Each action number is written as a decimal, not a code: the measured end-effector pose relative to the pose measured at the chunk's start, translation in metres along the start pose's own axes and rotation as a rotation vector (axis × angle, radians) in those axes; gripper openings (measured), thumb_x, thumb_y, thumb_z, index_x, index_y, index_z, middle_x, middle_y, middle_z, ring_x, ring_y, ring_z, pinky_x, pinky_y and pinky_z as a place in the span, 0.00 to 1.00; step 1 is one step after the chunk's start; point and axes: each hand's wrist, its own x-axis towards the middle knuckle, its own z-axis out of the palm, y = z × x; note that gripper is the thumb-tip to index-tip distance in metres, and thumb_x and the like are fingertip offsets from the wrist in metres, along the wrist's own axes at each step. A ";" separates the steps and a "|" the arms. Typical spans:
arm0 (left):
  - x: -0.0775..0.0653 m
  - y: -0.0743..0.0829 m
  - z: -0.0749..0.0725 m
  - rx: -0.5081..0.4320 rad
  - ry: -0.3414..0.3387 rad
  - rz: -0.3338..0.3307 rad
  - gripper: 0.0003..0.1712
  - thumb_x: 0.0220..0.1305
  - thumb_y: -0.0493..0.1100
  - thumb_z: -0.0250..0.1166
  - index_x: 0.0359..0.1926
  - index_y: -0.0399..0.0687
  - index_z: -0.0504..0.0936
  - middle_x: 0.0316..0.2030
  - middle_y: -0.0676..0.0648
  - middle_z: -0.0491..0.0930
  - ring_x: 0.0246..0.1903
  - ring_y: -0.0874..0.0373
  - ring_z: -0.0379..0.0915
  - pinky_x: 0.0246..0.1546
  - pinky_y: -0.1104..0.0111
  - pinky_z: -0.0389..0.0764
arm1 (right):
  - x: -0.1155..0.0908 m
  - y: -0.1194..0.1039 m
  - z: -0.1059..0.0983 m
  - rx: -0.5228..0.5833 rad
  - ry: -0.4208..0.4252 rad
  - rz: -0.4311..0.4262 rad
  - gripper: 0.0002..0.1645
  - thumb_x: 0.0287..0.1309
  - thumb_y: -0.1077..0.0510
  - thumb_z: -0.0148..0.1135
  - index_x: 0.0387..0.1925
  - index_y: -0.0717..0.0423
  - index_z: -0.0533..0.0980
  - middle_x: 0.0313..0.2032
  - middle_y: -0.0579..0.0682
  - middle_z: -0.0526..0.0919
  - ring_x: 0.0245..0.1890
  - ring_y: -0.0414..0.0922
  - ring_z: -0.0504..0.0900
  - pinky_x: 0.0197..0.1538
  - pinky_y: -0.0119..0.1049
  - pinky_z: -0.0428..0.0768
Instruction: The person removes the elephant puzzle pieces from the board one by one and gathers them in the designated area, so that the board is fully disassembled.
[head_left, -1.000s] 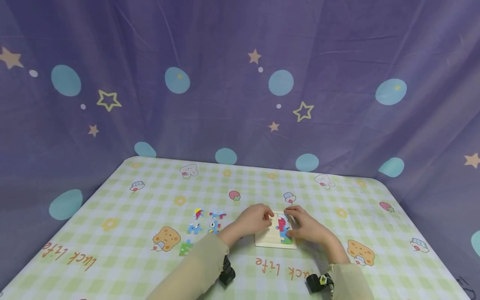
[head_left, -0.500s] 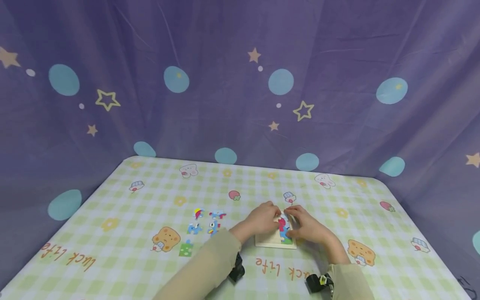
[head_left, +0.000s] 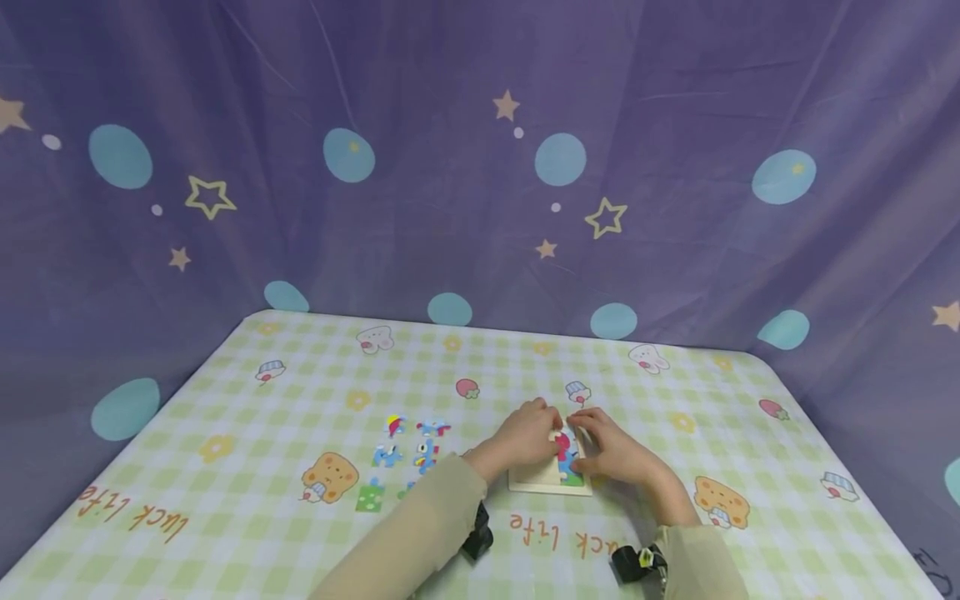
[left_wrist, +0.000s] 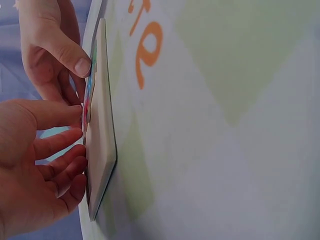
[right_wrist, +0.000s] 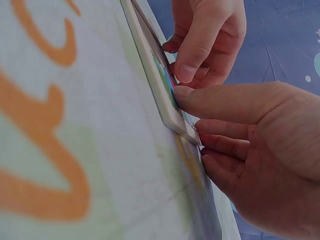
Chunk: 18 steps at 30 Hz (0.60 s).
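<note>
A shallow wooden puzzle tray (head_left: 534,482) lies on the table with joined red, blue and green puzzle pieces (head_left: 568,468) along its right side; its left part shows bare wood. My right hand (head_left: 618,454) grips the tray's right edge, thumb over the pieces and fingers along the outer side, as the right wrist view shows near the tray corner (right_wrist: 172,119). From the left, my left hand (head_left: 525,435) reaches over the tray, its thumb and bent fingertips touching the upper pieces' inner edge. Whether it pinches a piece there is hidden.
Loose puzzle pieces lie left of the tray: a yellow-and-red one (head_left: 394,426), a blue-and-red one (head_left: 432,428), two blue ones, a green dotted one (head_left: 369,497) and one partly behind the left sleeve (head_left: 420,525). A purple curtain (head_left: 450,233) hangs behind the checked tablecloth (head_left: 247,467).
My left hand has moved right across the tray and lowered its fingertips onto the upper pieces, then stayed there. My right hand has kept its place at the tray's edge.
</note>
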 end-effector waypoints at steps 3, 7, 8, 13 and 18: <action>0.000 0.001 0.000 -0.002 0.000 -0.003 0.17 0.53 0.47 0.64 0.45 0.48 0.78 0.37 0.51 0.72 0.38 0.58 0.68 0.40 0.69 0.71 | 0.000 -0.001 0.000 0.004 -0.003 0.006 0.40 0.44 0.59 0.68 0.58 0.71 0.63 0.57 0.63 0.62 0.60 0.62 0.60 0.60 0.56 0.59; -0.001 0.003 -0.002 0.007 -0.007 -0.011 0.17 0.54 0.48 0.64 0.46 0.49 0.78 0.38 0.50 0.72 0.38 0.58 0.68 0.40 0.69 0.71 | 0.000 -0.001 0.000 -0.005 -0.004 0.004 0.41 0.44 0.58 0.68 0.58 0.71 0.63 0.57 0.63 0.63 0.60 0.62 0.61 0.60 0.56 0.59; -0.001 0.003 -0.002 0.012 -0.009 -0.015 0.18 0.54 0.48 0.63 0.46 0.49 0.78 0.38 0.50 0.72 0.38 0.58 0.68 0.40 0.69 0.71 | 0.000 -0.001 0.000 -0.004 -0.002 0.004 0.41 0.44 0.58 0.69 0.58 0.71 0.63 0.56 0.63 0.63 0.60 0.62 0.61 0.60 0.56 0.59; 0.002 0.006 -0.002 0.014 -0.006 -0.035 0.18 0.53 0.47 0.64 0.46 0.49 0.79 0.37 0.51 0.72 0.37 0.59 0.67 0.39 0.69 0.71 | 0.001 0.000 -0.001 -0.007 0.007 0.007 0.41 0.42 0.58 0.69 0.57 0.71 0.64 0.56 0.62 0.64 0.60 0.61 0.62 0.61 0.55 0.58; 0.005 0.006 -0.003 -0.022 0.005 -0.055 0.17 0.50 0.45 0.67 0.43 0.49 0.80 0.34 0.52 0.72 0.35 0.59 0.68 0.38 0.69 0.71 | 0.002 0.002 0.000 0.005 0.000 0.017 0.41 0.42 0.58 0.69 0.58 0.70 0.64 0.57 0.62 0.63 0.60 0.60 0.61 0.61 0.55 0.58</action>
